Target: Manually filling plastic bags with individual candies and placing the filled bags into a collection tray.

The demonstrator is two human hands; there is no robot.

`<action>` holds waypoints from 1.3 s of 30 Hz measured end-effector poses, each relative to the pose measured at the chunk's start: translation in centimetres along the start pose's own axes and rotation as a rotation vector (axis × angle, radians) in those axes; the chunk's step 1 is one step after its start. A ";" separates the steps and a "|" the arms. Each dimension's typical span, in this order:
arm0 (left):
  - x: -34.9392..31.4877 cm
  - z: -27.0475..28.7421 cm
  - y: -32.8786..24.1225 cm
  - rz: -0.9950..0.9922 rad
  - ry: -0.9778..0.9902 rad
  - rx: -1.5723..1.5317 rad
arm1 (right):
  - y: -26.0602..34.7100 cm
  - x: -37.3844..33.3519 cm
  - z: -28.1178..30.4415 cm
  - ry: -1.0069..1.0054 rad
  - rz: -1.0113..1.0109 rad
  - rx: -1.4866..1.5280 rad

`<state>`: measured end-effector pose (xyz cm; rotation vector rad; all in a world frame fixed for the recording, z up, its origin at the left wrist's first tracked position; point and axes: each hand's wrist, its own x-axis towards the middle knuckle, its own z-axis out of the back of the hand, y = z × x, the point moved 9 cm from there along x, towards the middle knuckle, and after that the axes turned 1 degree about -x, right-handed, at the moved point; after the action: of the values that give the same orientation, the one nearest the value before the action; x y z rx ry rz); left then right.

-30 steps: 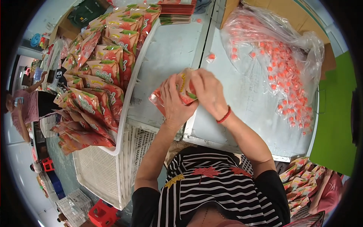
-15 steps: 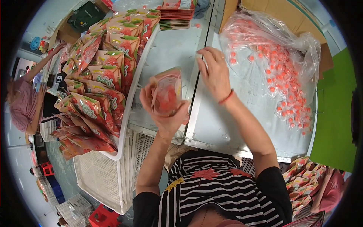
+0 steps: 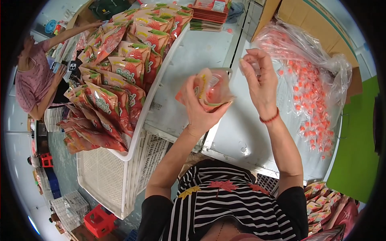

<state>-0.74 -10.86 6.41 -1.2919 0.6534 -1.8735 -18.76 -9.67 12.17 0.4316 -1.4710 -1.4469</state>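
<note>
In the middle, above the metal table point(image 3: 177, 100), my left hand point(image 3: 201, 116) grips a pink pouch point(image 3: 213, 90) from below. The pouch's top gapes, and reddish pieces show through its mouth. To the right of it I hold up my right hand point(image 3: 263, 86), a red bracelet round the wrist. Its fingers curl toward the thumb around a small clear thing that I cannot make out. Just beyond that hand, small clear-wrapped red pieces point(image 3: 307, 94) spill out of a large clear plastic bag point(image 3: 321, 52).
A white crate point(image 3: 161, 86) packed with upright filled pouches point(image 3: 126, 68) stands at left, on stacked crates point(image 3: 106, 176). Flat pouches lie stacked point(image 3: 207, 18) at the back. A cardboard box point(image 3: 317, 22) is behind the bag. Another person point(image 3: 40, 76) reaches in at far left.
Both hands have come closer together in height. The right hand has curled its fingers near the pouch, and the pouch has turned its mouth toward that hand. The whole view has shifted slightly.
</note>
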 end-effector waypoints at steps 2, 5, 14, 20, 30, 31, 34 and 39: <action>-0.1 -0.2 -0.7 -0.065 -0.032 0.018 | 6.4 -0.8 -1.0 0.081 0.259 -0.128; -0.5 0.1 -0.9 -0.103 -0.098 -0.102 | 5.7 -2.7 -4.6 0.467 0.241 -0.398; -1.0 -0.7 -2.4 -0.208 -0.117 0.086 | 8.1 -4.9 -5.8 0.461 0.525 -0.703; 0.0 1.3 0.0 0.025 0.075 -0.351 | 7.6 -5.8 -4.5 0.635 0.729 -0.659; 1.4 2.5 0.5 0.404 0.408 -0.573 | 9.5 -6.1 -2.6 0.630 0.654 -0.580; 0.8 2.4 0.1 0.468 0.301 -0.727 | 9.5 -5.9 -2.4 0.597 0.662 -0.623; 0.6 2.5 -0.5 0.459 0.222 -0.896 | 10.2 -5.8 -2.0 0.576 0.655 -0.667; 0.7 3.2 -0.5 0.379 0.253 -0.907 | 9.8 -4.6 -0.8 0.566 0.452 -0.395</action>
<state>1.96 -11.12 8.38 -1.3066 1.8856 -1.4496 -12.40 -4.18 19.02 0.2143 -0.7431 -1.0904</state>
